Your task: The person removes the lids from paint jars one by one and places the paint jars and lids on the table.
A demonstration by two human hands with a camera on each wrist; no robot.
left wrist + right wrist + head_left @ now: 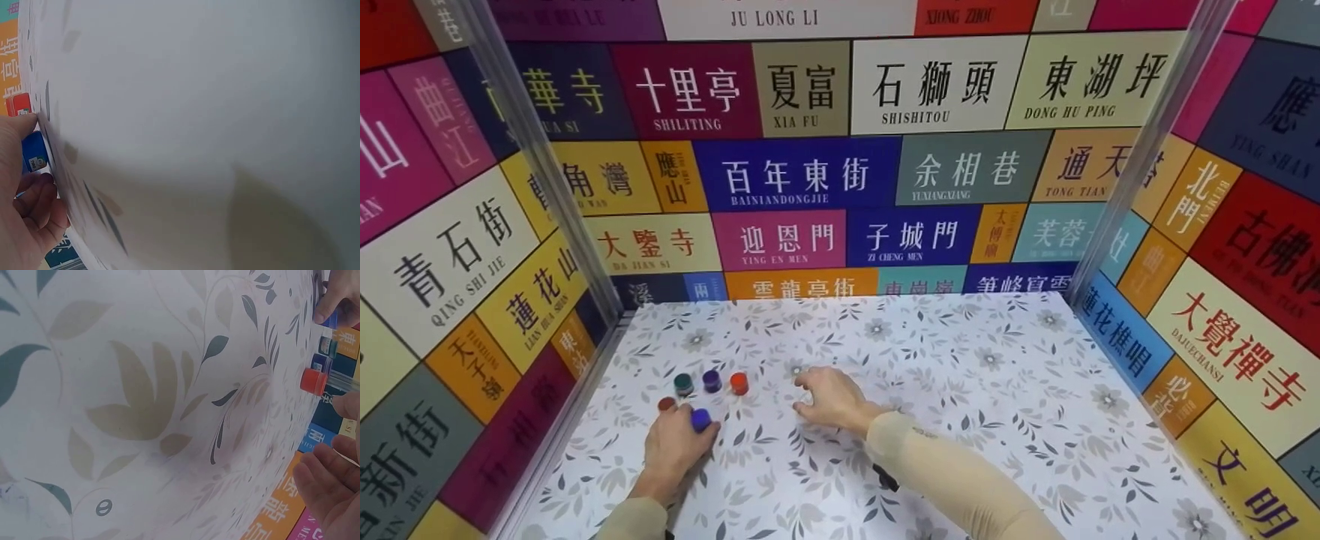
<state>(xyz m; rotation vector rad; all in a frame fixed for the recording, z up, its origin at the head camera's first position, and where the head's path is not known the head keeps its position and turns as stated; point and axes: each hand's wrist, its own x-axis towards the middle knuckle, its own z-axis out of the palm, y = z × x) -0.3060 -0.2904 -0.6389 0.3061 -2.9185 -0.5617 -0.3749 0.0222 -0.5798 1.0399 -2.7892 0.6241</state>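
Observation:
My left hand (675, 444) is low over the table at the left, holding a small blue paint jar (700, 419) between thumb and fingers. The left wrist view shows this blue jar (35, 152) with a label on its side. A brown jar (667, 403) peeks out just past the left fingertips, mostly hidden by the hand. Behind stand a green jar (683, 385), a purple jar (712, 381) and an orange-red jar (739, 383) in a row. To the right of them my right hand (832, 397) hovers with loosely bent fingers, holding nothing.
A white floral cloth (960, 360) covers the table. Panels with coloured name plates (795, 172) rise at the back and on both sides. Clear corner strips (536, 161) join the panels. The jars are grouped toward the left.

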